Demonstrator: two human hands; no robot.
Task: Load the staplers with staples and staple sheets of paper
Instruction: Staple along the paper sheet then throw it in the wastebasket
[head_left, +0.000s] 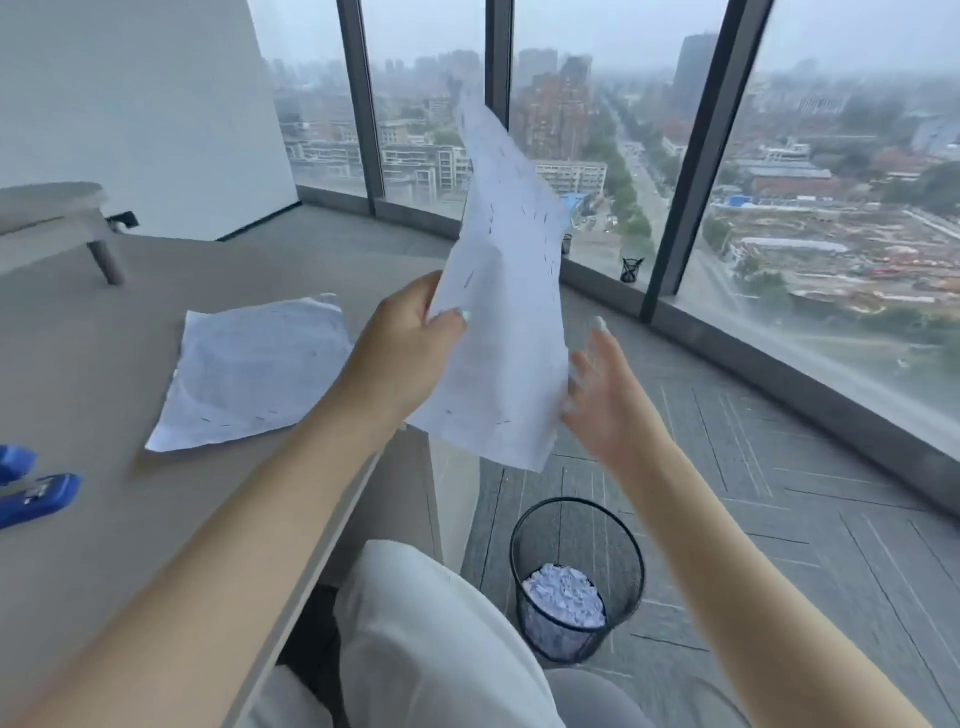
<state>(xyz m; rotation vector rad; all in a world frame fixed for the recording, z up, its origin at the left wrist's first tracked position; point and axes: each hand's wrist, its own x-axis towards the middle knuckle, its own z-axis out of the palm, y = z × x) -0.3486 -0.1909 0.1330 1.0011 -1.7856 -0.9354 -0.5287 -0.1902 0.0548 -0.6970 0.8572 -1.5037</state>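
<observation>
**Stapled paper held up over the bin**

The left hand (410, 353) pinches a stapled sheet of paper (504, 291) and holds it up in the air, past the tabletop (88, 364) edge. The right hand (605, 395) is spread wide, just beside the sheet. More stapled paper (254, 369) lies flat on the tabletop. Two blue staplers (31, 488) sit at the left. A wire wastebasket (576, 577) with crumpled paper stands on the floor below.

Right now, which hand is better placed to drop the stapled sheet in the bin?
Left. The left hand already pinches the stapled sheet, held above the mesh bin; the right hand is open beside it.
</observation>
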